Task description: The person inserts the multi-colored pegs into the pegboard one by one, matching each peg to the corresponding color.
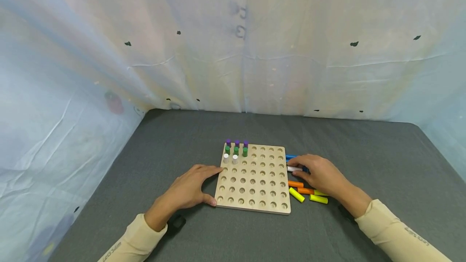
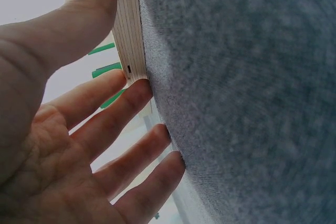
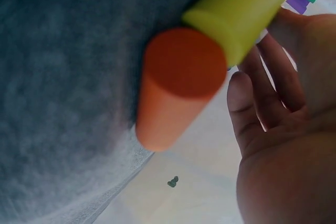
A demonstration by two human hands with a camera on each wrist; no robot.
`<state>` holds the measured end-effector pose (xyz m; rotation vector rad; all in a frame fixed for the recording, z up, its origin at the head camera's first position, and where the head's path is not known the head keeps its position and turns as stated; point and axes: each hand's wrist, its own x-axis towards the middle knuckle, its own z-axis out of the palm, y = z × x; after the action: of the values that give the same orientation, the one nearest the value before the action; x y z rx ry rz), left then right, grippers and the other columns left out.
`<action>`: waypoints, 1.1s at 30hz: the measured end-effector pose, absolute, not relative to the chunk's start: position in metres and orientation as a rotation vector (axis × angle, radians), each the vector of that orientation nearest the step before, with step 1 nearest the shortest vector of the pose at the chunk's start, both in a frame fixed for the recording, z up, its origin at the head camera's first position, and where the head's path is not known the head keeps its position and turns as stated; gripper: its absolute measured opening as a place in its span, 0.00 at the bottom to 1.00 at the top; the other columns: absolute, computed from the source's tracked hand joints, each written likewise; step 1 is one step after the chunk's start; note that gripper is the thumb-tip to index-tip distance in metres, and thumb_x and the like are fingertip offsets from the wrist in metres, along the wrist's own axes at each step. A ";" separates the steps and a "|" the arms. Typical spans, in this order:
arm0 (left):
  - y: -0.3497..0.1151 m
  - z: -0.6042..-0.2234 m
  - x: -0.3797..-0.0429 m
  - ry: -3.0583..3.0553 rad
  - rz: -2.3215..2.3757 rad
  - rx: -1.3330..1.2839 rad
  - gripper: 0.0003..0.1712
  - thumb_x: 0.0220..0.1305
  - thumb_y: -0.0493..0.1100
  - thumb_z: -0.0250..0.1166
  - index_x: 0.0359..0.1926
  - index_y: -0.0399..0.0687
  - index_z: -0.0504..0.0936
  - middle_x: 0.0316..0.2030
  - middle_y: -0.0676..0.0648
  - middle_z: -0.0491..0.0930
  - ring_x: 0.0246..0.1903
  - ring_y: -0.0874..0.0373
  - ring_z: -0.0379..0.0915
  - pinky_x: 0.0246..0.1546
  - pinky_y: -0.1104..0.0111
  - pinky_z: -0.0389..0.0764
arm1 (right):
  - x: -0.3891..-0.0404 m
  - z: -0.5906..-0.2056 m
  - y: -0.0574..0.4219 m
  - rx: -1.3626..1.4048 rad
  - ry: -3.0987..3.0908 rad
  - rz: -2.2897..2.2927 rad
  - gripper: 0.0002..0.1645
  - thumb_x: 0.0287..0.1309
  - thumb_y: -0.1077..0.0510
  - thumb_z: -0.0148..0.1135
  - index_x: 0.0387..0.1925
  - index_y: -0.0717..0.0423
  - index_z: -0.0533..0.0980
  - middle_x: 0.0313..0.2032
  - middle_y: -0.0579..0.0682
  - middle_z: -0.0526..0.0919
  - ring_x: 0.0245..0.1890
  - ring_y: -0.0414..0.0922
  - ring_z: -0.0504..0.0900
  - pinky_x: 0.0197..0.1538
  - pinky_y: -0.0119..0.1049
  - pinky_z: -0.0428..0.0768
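A square wooden pegboard with rows of round holes lies flat in the head view. Purple pegs, green pegs and two white pegs stand upright at its far left corner. My left hand rests along the board's left edge, thumb at the near corner. In the left wrist view, its fingers are nearly straight against the board's side. Right of the board, my right hand pinches a loose white peg between thumb and fingers. That grip is hidden in the right wrist view.
Blue pegs lie partly under the right hand. Closer in are orange pegs and yellow pegs. Everything sits on a dark grey cloth-covered table, with pale curtains behind and at the sides.
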<state>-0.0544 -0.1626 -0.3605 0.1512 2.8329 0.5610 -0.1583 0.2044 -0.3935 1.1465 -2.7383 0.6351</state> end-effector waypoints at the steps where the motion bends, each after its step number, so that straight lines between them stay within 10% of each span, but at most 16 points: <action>1: -0.163 -0.360 -0.055 2.832 0.561 0.151 0.53 0.40 0.55 0.82 0.71 0.65 0.70 0.69 0.53 0.71 0.69 0.51 0.63 0.58 0.41 0.73 | -0.159 -0.393 0.205 1.146 -2.729 0.641 0.19 0.56 0.59 0.72 0.51 0.44 0.83 0.43 0.40 0.86 0.40 0.38 0.83 0.42 0.38 0.82; 33: -0.166 -0.361 -0.052 2.823 0.622 0.177 0.53 0.39 0.55 0.82 0.71 0.67 0.70 0.68 0.54 0.72 0.69 0.51 0.63 0.56 0.42 0.75 | -0.164 -0.366 0.182 1.112 -2.688 0.888 0.15 0.63 0.53 0.67 0.51 0.46 0.81 0.47 0.38 0.86 0.42 0.36 0.84 0.42 0.39 0.83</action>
<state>-0.0523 -0.1655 -0.3615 0.1766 2.8233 0.6221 -0.1640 0.1817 -0.3655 1.1116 -2.6880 0.8876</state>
